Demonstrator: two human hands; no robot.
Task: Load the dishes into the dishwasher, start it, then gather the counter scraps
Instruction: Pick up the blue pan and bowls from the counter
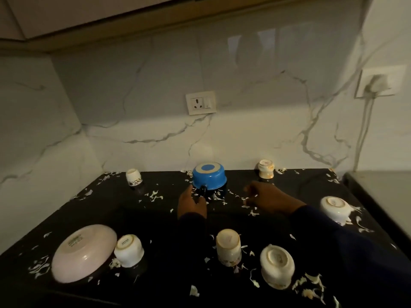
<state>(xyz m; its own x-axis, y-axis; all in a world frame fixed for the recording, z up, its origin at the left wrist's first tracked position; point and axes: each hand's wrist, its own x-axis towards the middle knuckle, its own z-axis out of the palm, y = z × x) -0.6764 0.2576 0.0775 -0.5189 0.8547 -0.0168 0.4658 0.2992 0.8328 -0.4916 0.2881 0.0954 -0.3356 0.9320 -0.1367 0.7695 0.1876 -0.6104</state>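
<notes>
Several dishes stand upside down on the black counter [155, 221]. A blue pot [209, 177] sits near the back wall, its black handle [202, 190] pointing toward me. My left hand [191, 205] is at that handle, thumb on its left and fingers curled round it from below. My right hand [268, 196] hovers just right of the pot with loosely curled fingers, slightly blurred, holding nothing I can see. Pale vegetable scraps [155, 195] are scattered over the counter. No dishwasher is in view.
A pink bowl [84, 252] and a white cup [129, 250] sit at the front left. A cup [229, 246] and a small bowl [277, 265] sit at the front middle, and another bowl [334, 208] at the right. Two cups [133, 176] [265, 168] stand by the marble wall. A socket [201, 102] is above.
</notes>
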